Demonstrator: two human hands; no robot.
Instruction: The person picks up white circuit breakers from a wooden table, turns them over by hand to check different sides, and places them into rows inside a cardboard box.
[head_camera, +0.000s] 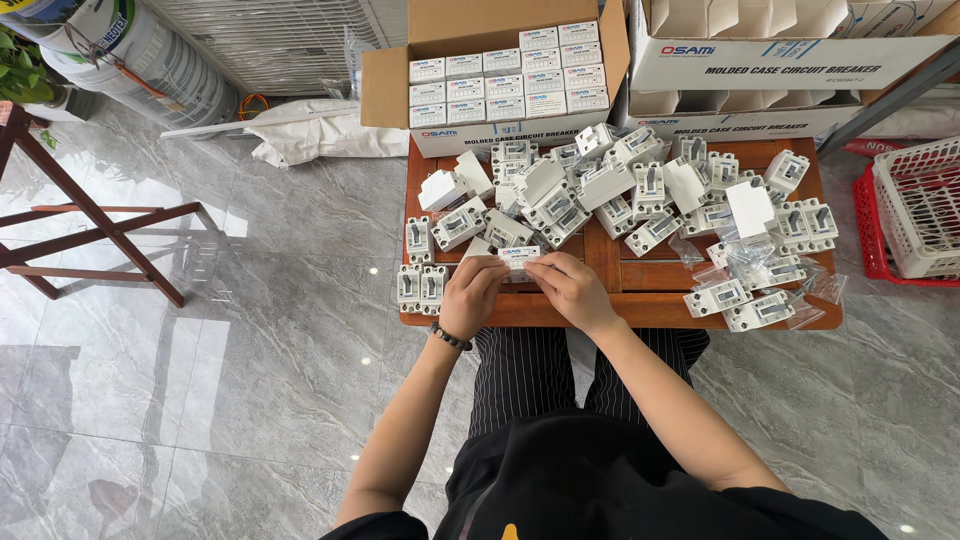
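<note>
Head view looks straight down on a seated person working at a low wooden counter (640, 285). Both forearms reach forward from the lap, elbows out, and meet near the counter's front edge. The left hand (470, 295) is curled, knuckles up, with a dark bead bracelet (450, 338) at the wrist; its fingers (487, 268) pinch the left end of a small white carton (518, 258). The right hand (572, 288) mirrors it from the other side, its fingers (545, 270) closed on the carton's right end. So the carton is held between the two hands, low over the counter near its front edge, with its printed face up; whether it rests on the wood cannot be told.

Just behind the hands a loose heap of white circuit breakers (600, 190) covers most of the counter, lying at all angles. Two more breakers (420, 287) sit side by side at the front left corner, just beside the left hand. To the right, clear plastic bags (745, 262) lie among further breakers. At the counter's back edge an open cardboard box (385, 90) holds neat rows of small white cartons. A second, larger cardboard box (790, 60) stands right of it. A red and white plastic basket (915, 205) is on the grey marble floor (250, 350) at the far right.
</note>
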